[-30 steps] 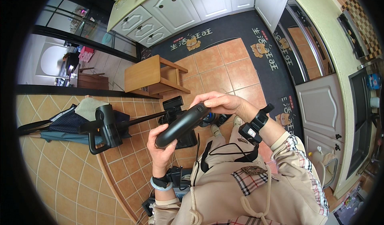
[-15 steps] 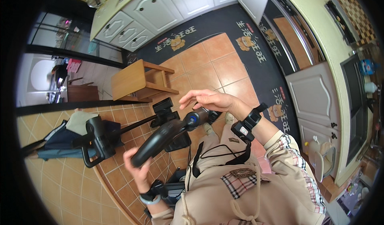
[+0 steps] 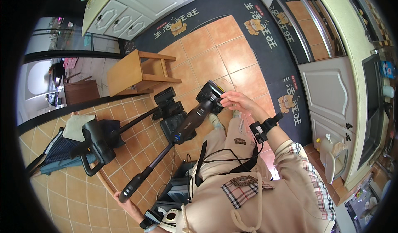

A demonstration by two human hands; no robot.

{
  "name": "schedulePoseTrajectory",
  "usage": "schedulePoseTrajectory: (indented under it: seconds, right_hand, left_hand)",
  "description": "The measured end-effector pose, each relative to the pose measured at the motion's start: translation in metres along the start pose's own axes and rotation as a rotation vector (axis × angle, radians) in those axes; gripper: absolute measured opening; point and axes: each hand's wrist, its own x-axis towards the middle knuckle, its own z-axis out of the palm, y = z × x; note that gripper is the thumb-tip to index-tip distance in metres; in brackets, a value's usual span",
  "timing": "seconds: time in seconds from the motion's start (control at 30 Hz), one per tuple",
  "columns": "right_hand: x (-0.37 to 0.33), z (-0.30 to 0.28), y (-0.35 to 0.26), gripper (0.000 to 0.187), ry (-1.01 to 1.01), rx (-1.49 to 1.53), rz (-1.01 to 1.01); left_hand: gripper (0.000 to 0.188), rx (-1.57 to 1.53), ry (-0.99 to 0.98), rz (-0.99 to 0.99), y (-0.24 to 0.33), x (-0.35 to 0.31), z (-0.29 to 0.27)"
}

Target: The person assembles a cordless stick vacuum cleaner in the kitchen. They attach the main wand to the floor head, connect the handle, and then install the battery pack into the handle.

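My left hand is closed round the lower-left end of the dark handle of a stick floor washer. The washer runs slantwise across the middle, with its thin pole near the left hand and its thick brown body farther off. Its black floor head is at the far end. My right hand is beside that head, fingers stretched out, not wrapped round anything. The fingertips overlap the head's edge; whether they touch it I cannot tell. Part of the left hand's fingers is hidden behind the handle.
A second black stick vacuum stands at the left near a tiled wall, by hanging cloths. A wooden stool is beyond. Dark floor mats line the white cabinets. A dark bin of items sits near my left forearm.
The washer's handle has swung down and left with my left hand, bringing its body and floor head into fuller view. My right hand has shifted slightly right, its fingers now beside the head.
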Motion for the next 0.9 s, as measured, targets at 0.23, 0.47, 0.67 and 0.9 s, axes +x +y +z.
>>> schedulePoseTrajectory:
  seconds: [0.23, 0.47, 0.67, 0.9]
  right_hand:
    - [0.015, -0.014, 0.048, 0.027, 0.116, -0.018, 0.195]
    - [0.030, -0.009, 0.102, 0.029, 0.158, -0.146, 0.333]
    - [0.063, 0.020, 0.139, 0.031, 0.115, -0.225, 0.444]
    - [0.122, 0.047, 0.227, 0.048, 0.038, -0.399, 0.516]
  left_hand:
    - [0.021, -0.168, 0.170, -0.142, -0.036, -0.024, -0.007]
    - [0.019, -0.224, 0.180, -0.181, -0.134, -0.031, -0.057]
    - [0.019, -0.294, 0.096, -0.137, -0.159, -0.021, -0.065]
    - [0.016, -0.131, 0.103, -0.290, -0.202, -0.019, -0.080]
